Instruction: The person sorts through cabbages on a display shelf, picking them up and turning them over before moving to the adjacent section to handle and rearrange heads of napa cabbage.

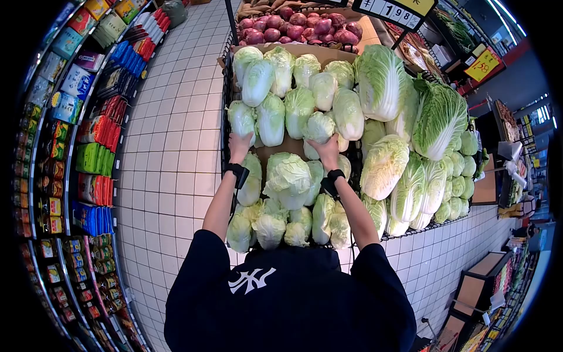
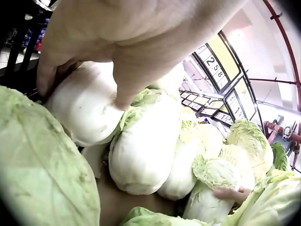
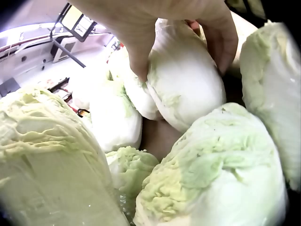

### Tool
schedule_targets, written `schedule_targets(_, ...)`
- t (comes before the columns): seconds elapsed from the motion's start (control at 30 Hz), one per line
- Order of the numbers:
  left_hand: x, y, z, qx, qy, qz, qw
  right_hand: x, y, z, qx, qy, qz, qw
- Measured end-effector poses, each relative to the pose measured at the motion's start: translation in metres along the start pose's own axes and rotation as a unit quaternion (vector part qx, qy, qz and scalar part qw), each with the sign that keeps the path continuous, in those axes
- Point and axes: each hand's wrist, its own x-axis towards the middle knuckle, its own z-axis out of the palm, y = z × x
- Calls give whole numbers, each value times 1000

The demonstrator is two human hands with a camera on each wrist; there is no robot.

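My left hand [image 1: 239, 146] grips a Chinese cabbage [image 1: 241, 119] at the left edge of the display. In the left wrist view its thumb and fingers curl round the white base of that cabbage [image 2: 84, 106]. Further right, my right hand [image 1: 324, 149] holds another Chinese cabbage [image 1: 320, 125]. The right wrist view shows thumb and fingers on either side of this pale cabbage [image 3: 186, 80]. Between the hands a bare brown patch of the display bed [image 1: 285, 148] shows. A large round-topped cabbage [image 1: 288, 179] stands just nearer my body.
Rows of Chinese cabbages [image 1: 271, 223] lie in front and behind. Larger leafy ones [image 1: 381, 82] are piled at the right, beside round green cabbages [image 1: 463, 167]. Red onions [image 1: 299, 26] fill the back. Price signs [image 1: 399, 12] hang above. Packaged-goods shelves [image 1: 97, 135] line the left aisle.
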Motion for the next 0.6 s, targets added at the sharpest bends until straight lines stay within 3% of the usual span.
schedule_targets(0.13, -3, 4, -4, 18, 0, 4, 1000, -7, -9, -14, -8, -59, -19, 998)
schedule_targets(0.23, -10, 0, -5, 42, 21, 5, 999, -9, -19, -19, -63, -60, -7, 996)
schedule_targets(0.37, -5, -23, 3, 24, 24, 30, 999, -6, -5, -16, -30, -70, -32, 997)
schedule_targets(0.4, 0, -27, 3, 4, -9, 34, 999, -2, -1, -18, -3, -82, -46, 996)
schedule_targets(0.43, 3, -32, 3, -16, -41, 40, 998, 4, 2, -19, -65, -108, -14, 992)
schedule_targets(0.53, -17, 5, -8, 45, 20, 92, 995, 7, 15, -17, -21, -67, -85, 994)
schedule_targets(0.57, -20, 23, -20, 46, 22, 90, 995, 13, 21, -16, -29, -94, -82, 992)
schedule_targets(0.6, -19, 43, -34, 52, -19, 141, 989, 16, 25, -16, -38, -123, -79, 989)
